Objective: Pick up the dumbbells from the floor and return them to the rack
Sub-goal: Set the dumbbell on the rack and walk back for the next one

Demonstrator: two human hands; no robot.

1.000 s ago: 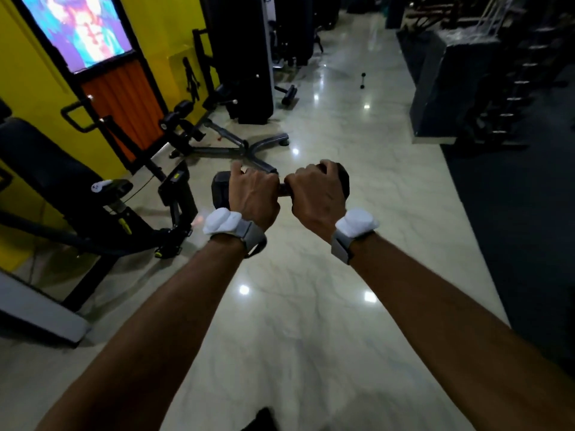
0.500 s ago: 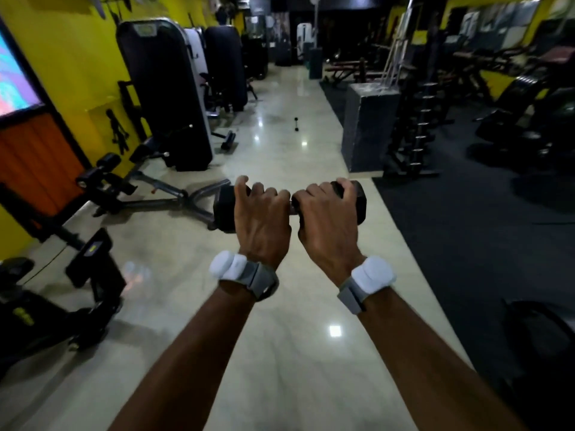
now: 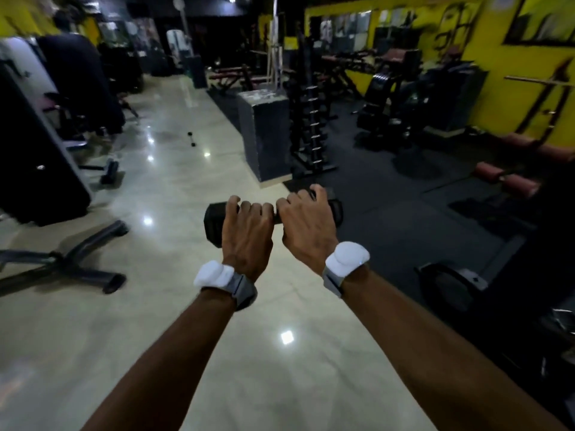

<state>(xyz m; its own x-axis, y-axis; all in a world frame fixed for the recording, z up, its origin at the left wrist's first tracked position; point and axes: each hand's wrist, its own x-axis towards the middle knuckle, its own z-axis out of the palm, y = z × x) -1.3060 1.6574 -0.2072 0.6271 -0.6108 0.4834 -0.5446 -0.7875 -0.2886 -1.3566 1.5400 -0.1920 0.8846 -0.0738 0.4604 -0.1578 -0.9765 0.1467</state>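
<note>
Two hands are sharing one load here, both wrapping over the handle of a black dumbbell (image 3: 214, 220) and holding it up off the floor (image 3: 161, 321) in front of the body. Left hand (image 3: 247, 234) is gripping beside the left head of the weight, fingers curling over the top of the bar; right hand (image 3: 306, 225) is clamping on just next to it, knuckles up, with the right head of the dumbbell mostly hiding behind those fingers. The two hands are sitting side by side, nearly touching. Each wrist is wearing a grey band with a white pod, the left wristband (image 3: 224, 279) and the right wristband (image 3: 345, 261).

Ahead and to the right, where the pale glossy floor is meeting the dark matting (image 3: 389, 213), a tall dumbbell rack (image 3: 311, 132) is standing just beside a dark grey block (image 3: 264, 135), its tiers too dim to read in detail. Further up the shiny floor, well apart from everything, a small dumbbell (image 3: 190, 138) is lying on its own. Off to the left, the splayed dark legs of a bench (image 3: 84, 253) are resting on the floor, and big black machines (image 3: 37, 144) are lining that side. Yellow walls (image 3: 497, 73) are glowing at the far right.
</note>
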